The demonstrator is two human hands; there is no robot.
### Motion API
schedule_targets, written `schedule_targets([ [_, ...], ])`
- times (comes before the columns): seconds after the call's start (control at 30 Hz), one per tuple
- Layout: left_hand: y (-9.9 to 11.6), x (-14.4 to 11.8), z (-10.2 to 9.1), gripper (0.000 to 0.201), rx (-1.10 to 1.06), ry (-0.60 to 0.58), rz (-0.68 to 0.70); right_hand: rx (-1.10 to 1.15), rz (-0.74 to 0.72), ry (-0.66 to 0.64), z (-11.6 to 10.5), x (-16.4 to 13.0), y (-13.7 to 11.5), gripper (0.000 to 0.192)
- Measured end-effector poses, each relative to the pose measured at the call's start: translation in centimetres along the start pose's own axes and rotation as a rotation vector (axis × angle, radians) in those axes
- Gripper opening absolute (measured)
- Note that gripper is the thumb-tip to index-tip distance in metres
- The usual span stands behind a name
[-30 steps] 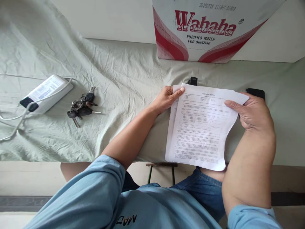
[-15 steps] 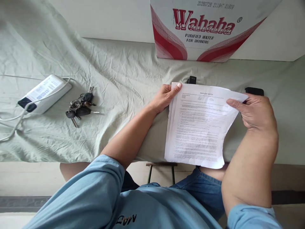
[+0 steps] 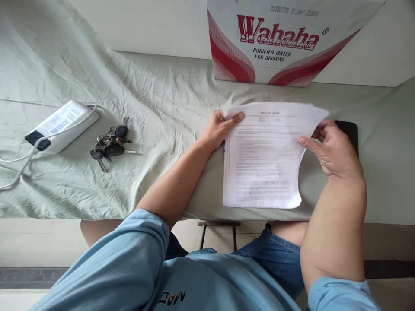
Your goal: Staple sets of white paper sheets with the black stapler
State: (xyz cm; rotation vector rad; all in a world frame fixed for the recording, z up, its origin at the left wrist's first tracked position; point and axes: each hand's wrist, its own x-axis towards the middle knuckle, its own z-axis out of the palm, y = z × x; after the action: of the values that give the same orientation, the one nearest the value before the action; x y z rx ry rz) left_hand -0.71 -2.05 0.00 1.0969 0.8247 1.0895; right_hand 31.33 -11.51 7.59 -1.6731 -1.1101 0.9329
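A stack of printed paper sheets (image 3: pixel 264 164) is held above the cloth-covered table, its text facing me. My left hand (image 3: pixel 220 129) grips the upper left edge, thumb on top and the other fingers behind the sheets. On the right edge, my right hand (image 3: pixel 332 147) pinches the paper between its thumb and fingers. The upper right corner bends up, and the stack's left side shows several layered edges. Partly behind my right hand lies a flat black object (image 3: pixel 350 131), perhaps a phone.
A Wahaha water carton (image 3: pixel 279 52) stands at the back of the green cloth (image 3: pixel 168 108). To the left lie a bunch of keys (image 3: pixel 112 142) and a white box-shaped device (image 3: pixel 61 127) with a cable (image 3: pixel 19 172). A stool (image 3: pixel 218 224) shows below the table edge.
Both hands have shifted the paper stack slightly up and left, away from my body. My right hand has moved left, baring more of the flat black object. A small black item behind the paper is now covered.
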Motion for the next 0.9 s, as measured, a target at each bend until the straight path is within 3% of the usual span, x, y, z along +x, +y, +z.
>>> schedule_targets([
  [0.1, -0.5, 1.2, -0.6, 0.071, -0.123, 0.135, 0.071, -0.006, 0.202, -0.17, -1.0, -0.6, -0.2, 0.104],
  [0.23, -0.8, 1.9, -0.9, 0.076, -0.214, 0.203, 0.106, -0.105, 0.378, -0.379, -2.2, -1.8, -1.0, 0.075],
  [0.3, -0.9, 2.0, -1.0, 0.076, -0.228, 0.215, 0.127, -0.126, 0.384, -0.355, -2.4, -2.0, -1.3, 0.064],
  [0.37, -0.9, 2.2, -1.3, 0.075, -0.228, 0.218, 0.143, -0.073, 0.273, -0.18, -2.5, -1.7, -1.5, 0.061],
  [0.5, -0.4, 2.3, -2.1, 0.07, -0.151, 0.187, 0.137, 0.155, -0.223, 0.385, -2.6, 0.0, -1.0, 0.066],
  [0.57, -0.2, 2.1, -2.4, 0.068, -0.085, 0.146, 0.138, 0.194, -0.397, 0.506, -2.6, 0.6, -0.7, 0.067],
  [0.67, 0.0, 1.8, -2.6, 0.068, 0.022, 0.086, 0.147, 0.128, -0.486, 0.496, -2.6, 0.6, -0.5, 0.061],
  [0.77, -0.4, 1.9, -2.8, 0.065, 0.099, 0.054, 0.149, 0.12, -0.49, 0.397, -2.6, 0.1, -0.3, 0.067],
  [0.9, -1.4, 2.9, -3.6, 0.066, 0.064, 0.119, 0.219, 0.188, -0.353, 0.179, -3.2, -0.3, 0.2, 0.086],
])
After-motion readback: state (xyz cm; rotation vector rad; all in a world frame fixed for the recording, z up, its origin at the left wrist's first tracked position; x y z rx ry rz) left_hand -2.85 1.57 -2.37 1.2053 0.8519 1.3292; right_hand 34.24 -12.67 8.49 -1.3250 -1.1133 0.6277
